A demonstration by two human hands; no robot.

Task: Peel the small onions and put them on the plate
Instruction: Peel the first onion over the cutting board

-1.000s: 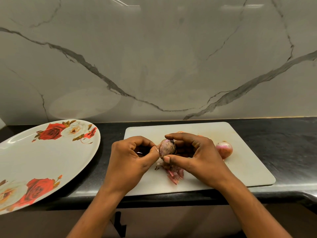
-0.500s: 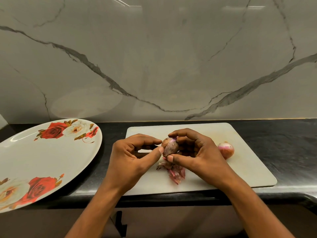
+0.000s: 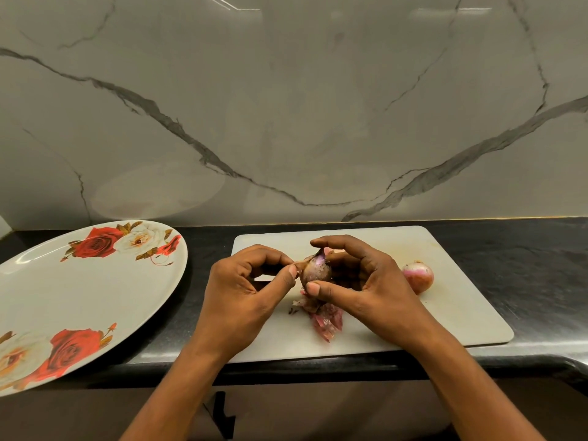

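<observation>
My right hand [image 3: 366,281] holds a small brown-purple onion [image 3: 315,270] between thumb and fingers above the white cutting board [image 3: 445,313]. My left hand [image 3: 245,291] pinches a strip of its skin [image 3: 299,265] at the onion's left side with thumb and forefinger. A little purple shows at the onion's top. A second small onion [image 3: 418,276], pink and white, lies on the board to the right. Loose pink skins [image 3: 324,319] lie on the board under my hands. The large white plate with red roses [image 3: 79,297] sits at the left with no onions on it.
The board lies on a black counter [image 3: 525,259] whose front edge runs just below it. A marble wall [image 3: 286,106] rises behind. The plate overhangs the counter's front edge at the lower left.
The onion has been turned more upright in my right hand, and my left thumb and forefinger have closed on a bit of skin at its upper left.
</observation>
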